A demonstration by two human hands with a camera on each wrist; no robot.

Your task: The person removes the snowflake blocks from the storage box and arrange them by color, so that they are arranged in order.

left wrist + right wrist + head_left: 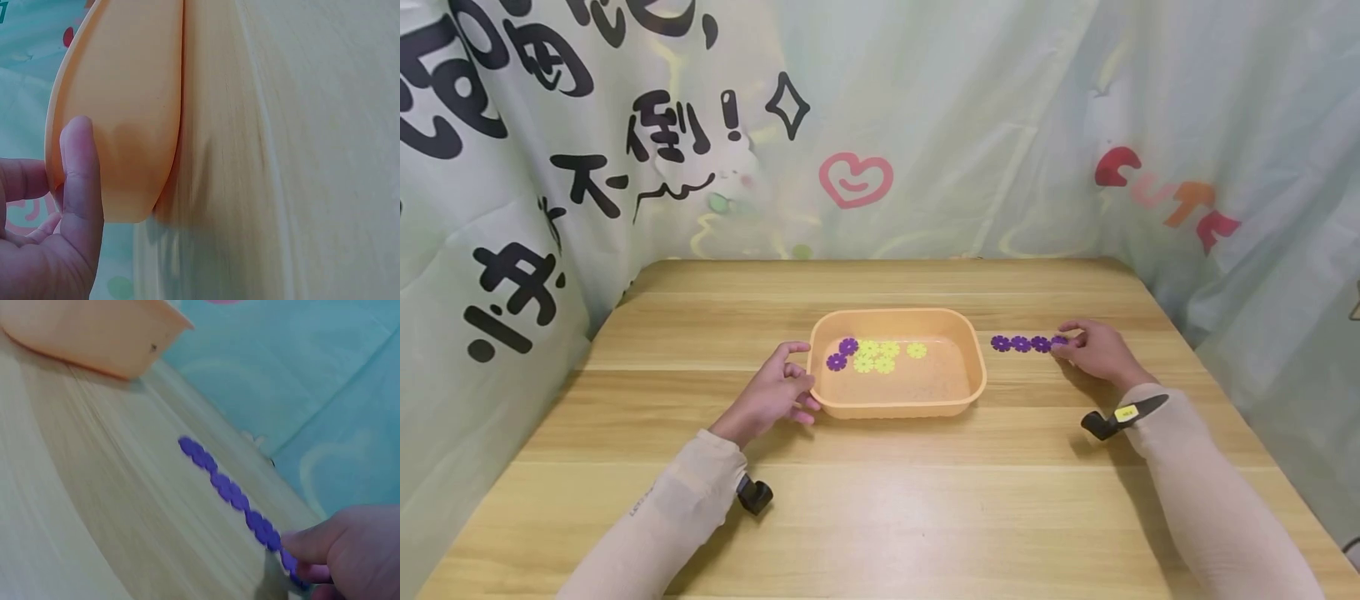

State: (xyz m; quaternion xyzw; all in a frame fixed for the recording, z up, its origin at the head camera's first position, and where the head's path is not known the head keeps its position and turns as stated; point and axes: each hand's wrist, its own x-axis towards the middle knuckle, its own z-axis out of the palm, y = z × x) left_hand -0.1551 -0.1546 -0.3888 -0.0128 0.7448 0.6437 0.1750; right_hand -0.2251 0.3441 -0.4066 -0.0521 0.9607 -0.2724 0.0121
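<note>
An orange plastic tray (898, 410) stands on the table, holding several yellow flower-shaped pieces (884, 365) and two purple ones (837, 362) near its left end. My left hand (771, 393) holds the tray's left end, thumb and fingers at the rim and wall, as the left wrist view also shows. To the right of the tray lies a straight row of purple flower-shaped pieces (1020, 343), edge to edge. At the row's right end, my right hand (1099, 354) pinches the last purple piece (289, 560) between thumb and fingers, partly covering it.
The wooden table (880, 508) spreads in front of the tray and to both sides. A pale printed curtain (970, 167) hangs behind the table and along its sides. Each wrist wears a small black camera, such as the right one (1101, 425).
</note>
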